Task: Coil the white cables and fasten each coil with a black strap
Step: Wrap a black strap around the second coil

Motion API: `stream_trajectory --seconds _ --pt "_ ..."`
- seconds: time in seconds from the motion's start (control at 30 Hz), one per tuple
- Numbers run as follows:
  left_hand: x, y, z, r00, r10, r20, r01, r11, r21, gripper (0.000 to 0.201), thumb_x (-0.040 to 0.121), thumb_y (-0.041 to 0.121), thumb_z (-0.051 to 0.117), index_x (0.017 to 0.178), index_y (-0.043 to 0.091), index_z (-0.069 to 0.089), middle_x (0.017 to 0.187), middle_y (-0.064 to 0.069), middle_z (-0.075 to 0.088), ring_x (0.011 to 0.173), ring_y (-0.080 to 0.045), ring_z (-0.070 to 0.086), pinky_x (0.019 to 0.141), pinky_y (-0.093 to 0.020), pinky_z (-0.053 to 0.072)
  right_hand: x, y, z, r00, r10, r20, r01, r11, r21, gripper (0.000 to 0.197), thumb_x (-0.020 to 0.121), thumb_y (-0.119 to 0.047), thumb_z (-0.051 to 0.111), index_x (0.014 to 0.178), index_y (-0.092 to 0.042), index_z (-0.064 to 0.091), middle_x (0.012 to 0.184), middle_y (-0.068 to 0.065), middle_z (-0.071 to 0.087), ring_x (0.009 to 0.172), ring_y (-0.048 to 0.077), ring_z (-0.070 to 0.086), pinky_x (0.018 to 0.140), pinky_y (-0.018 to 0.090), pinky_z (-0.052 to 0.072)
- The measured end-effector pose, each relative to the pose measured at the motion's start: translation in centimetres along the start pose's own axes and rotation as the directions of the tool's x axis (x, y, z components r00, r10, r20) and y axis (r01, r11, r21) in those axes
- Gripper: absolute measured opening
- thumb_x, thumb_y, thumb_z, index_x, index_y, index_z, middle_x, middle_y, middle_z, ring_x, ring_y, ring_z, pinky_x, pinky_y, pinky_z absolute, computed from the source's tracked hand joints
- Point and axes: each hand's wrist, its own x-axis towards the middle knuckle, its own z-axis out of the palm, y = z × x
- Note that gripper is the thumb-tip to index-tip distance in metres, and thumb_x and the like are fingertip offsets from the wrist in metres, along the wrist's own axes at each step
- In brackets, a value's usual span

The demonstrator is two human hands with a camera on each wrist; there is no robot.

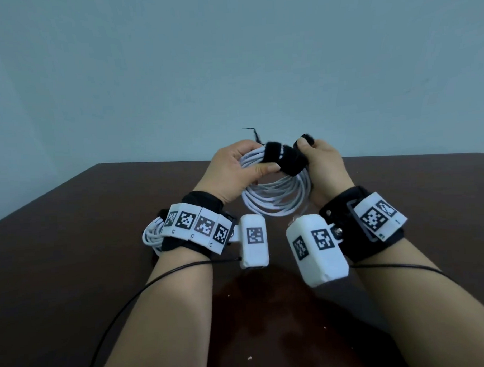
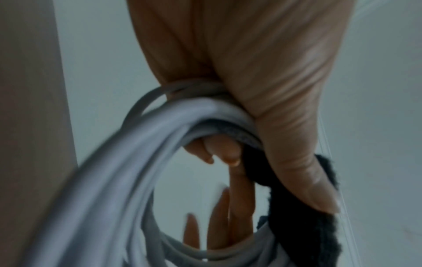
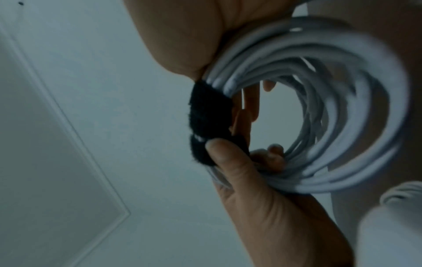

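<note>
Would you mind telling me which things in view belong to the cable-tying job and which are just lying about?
Part of the job:
- white cable coil, held up by both hands
- black strap going round it
- left hand gripping coil and strap
- right hand pinching the strap end
- second white coil behind the left wrist

Lying about:
- brown table
- small crumbs on it

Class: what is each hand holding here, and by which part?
Left hand grips the coiled white cable at its top, beside the black strap. Right hand pinches the strap's free end.
</note>
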Motion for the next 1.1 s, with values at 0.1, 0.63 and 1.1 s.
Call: stream_trajectory --seconds 0.1,0.63,1.1 --pt "0.0 -0.1 0.5 1.0 -0.004 0.011 0.004 1.0 -0.011 0.021 0.079 0.007 0.072 0.085 0.025 0.062 0.072 0.018 0.064 0.064 0.012 0.057 0.065 -0.007 0.044 0.1 0.0 0.2 0.991 -0.104 -0.089 0.089 0.984 -0.156 0.02 0.088 -0.03 0.046 0.071 -0.02 0.04 0.078 0.007 0.046 0.079 0.031 0.055 0.078 0.05 0.049" --pt "0.0 -1.0 -0.6 0.971 -0.179 -0.158 0.098 0.903 -0.419 0.044 0.083 -0.006 0.062 0.115 0.023 0.055 0.076 -0.004 0.075 0.087 -0.015 0.07 0.097 -0.033 0.049 -0.1 0.8 -0.7 0.963 -0.27 -0.012 0.25 0.907 -0.338 0.007 0.098 -0.019 0.044 0.104 -0.015 0.042 0.092 0.003 0.052 0.081 0.017 0.053 0.073 0.03 0.049" --pt "0.5 1.2 1.9 0.996 0.07 -0.06 -0.078 0.989 -0.129 0.021 0.069 -0.012 0.074 0.079 0.005 0.073 0.066 0.01 0.072 0.069 -0.006 0.07 0.07 -0.018 0.054 1.3 0.6 -2.0 0.951 -0.201 -0.233 0.096 0.913 -0.396 0.011 0.097 -0.019 0.041 0.099 -0.011 0.035 0.078 -0.007 0.039 0.089 0.026 0.053 0.086 0.049 0.052"
